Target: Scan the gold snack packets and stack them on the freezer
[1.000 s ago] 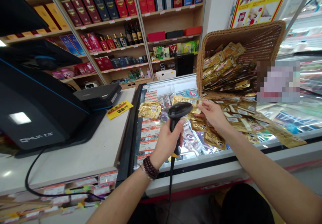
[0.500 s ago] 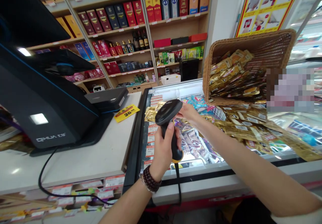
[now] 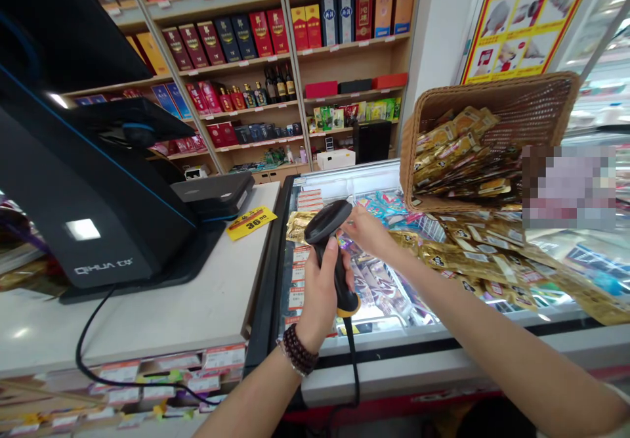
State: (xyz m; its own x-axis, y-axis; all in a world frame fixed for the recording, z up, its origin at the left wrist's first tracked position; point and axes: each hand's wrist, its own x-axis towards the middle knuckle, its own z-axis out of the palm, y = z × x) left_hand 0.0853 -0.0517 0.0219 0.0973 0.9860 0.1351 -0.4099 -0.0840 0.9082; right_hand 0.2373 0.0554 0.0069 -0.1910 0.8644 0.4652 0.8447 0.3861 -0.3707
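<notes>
Gripping the black scanner in the left hand, wrapping fingers around the handle and laying the thumb along it, just below the head. Holding it tilted above the glass-topped case, running its cable down from the handle base past the case's front edge. Wearing a beaded bracelet on the left wrist. Having the right hand just beside the scanner head, fingers bent (hiding the fingertips behind it, so not being able to tell open from closed or holding from bare). Seeing gold packaging just left of the scanner head, partly covered by it, on the case top. Spotting many more gold packets overlapping on the glass to the right, beyond the right forearm. Spotting a wicker basket past those, opening toward the camera, with a heap of the same inside. Looking through the glass at bagged goods. Noting price labels lining the left edge. Noting a white counter at left, bearing a black terminal and a yellow price tag reading 36.00. Facing wooden shelving in the background, stocked with boxes.
</notes>
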